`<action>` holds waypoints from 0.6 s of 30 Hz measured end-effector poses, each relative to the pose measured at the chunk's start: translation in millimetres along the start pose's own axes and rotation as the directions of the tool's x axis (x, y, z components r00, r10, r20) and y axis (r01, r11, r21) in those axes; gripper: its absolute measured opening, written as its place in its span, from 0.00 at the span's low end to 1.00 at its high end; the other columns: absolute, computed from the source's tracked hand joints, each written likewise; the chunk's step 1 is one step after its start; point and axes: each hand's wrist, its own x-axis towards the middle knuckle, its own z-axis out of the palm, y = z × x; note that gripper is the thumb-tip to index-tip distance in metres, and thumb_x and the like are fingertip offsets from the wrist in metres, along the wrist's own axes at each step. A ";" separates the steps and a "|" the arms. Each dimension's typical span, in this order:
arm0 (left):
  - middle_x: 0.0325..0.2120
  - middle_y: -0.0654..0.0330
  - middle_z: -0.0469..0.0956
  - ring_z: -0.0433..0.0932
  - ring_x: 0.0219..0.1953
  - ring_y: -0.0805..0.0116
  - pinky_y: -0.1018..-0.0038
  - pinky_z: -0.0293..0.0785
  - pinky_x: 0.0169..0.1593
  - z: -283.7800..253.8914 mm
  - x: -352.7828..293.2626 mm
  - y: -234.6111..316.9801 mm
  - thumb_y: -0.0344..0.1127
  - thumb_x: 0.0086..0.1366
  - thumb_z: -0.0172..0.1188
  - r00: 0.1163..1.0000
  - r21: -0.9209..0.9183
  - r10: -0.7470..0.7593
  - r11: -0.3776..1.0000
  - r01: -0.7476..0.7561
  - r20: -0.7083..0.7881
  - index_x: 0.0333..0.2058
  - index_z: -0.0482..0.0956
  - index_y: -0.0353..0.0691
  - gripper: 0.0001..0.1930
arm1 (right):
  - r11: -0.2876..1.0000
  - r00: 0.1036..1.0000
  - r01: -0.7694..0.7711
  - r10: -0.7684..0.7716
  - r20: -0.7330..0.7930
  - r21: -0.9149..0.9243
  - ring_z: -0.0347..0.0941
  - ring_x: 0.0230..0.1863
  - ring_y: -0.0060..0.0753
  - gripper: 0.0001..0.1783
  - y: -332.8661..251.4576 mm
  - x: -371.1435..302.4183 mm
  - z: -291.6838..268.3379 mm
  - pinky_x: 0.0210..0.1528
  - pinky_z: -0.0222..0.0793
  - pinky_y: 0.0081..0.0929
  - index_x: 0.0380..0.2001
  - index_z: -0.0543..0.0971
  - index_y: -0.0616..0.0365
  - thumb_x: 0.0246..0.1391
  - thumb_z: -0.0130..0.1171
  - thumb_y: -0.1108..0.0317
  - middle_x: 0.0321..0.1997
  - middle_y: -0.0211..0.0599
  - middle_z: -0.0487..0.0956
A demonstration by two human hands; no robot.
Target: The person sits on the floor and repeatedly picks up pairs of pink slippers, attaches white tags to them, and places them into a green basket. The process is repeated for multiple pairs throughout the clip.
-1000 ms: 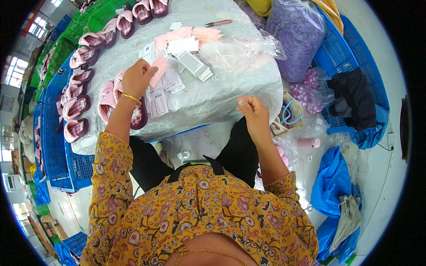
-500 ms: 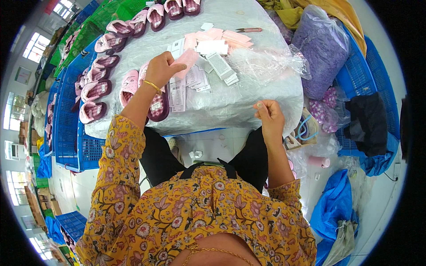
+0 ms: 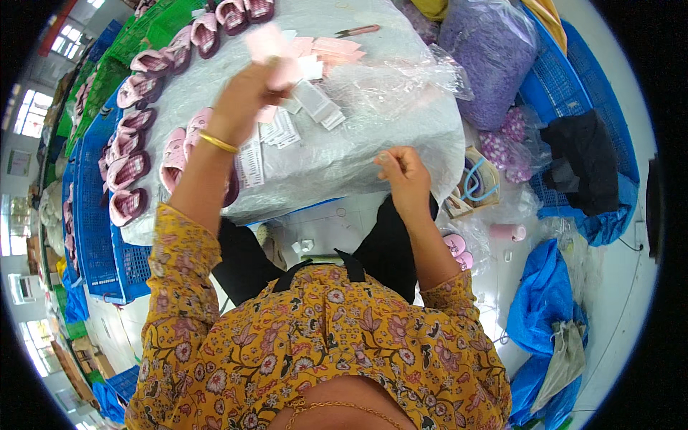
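Two hands work: left hand (image 3: 247, 97) pinches a blurred pink card (image 3: 266, 44) at its fingertips; right hand (image 3: 403, 175) curls closed, empty.

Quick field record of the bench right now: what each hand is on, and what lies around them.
left hand: raised over the table, holding a pale pink piece, blurred
right hand: at the near edge of the table, fingers closed; what they pinch cannot be told
table: covered with clear plastic sheet
paper tags: white, flat beside the left wrist
pink slippers: in rows along the table's left side
scissors: far edge, lying flat
purple bag: right of the table
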 end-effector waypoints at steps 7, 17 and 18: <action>0.37 0.56 0.78 0.79 0.37 0.68 0.75 0.79 0.43 121.3 45.1 -75.8 0.41 0.69 0.57 0.947 0.036 -0.284 0.959 0.282 0.148 0.40 0.77 0.31 0.15 | 0.986 0.994 0.073 -0.059 0.095 -0.149 0.73 0.24 0.25 0.07 3.4 -4.9 3.8 0.30 0.70 0.24 0.34 0.76 0.62 0.60 0.58 0.68 0.29 0.36 0.80; 0.27 0.55 0.83 0.79 0.27 0.72 0.76 0.74 0.37 128.3 51.7 -96.3 0.47 0.66 0.54 0.987 0.134 -0.146 0.981 0.136 0.062 0.34 0.80 0.30 0.21 | 0.978 0.875 -0.048 0.139 0.463 -0.202 0.73 0.23 0.24 0.08 -50.1 -79.2 -9.5 0.28 0.70 0.23 0.33 0.72 0.62 0.62 0.55 0.68 0.25 0.35 0.78; 0.26 0.55 0.82 0.79 0.27 0.72 0.76 0.74 0.37 127.3 52.6 -97.0 0.47 0.66 0.54 0.988 0.124 -0.138 0.984 0.128 0.073 0.34 0.80 0.29 0.21 | 0.981 0.874 -0.075 0.150 0.462 -0.176 0.73 0.23 0.23 0.08 -52.9 -83.5 -9.9 0.28 0.70 0.23 0.33 0.72 0.62 0.62 0.56 0.68 0.25 0.35 0.78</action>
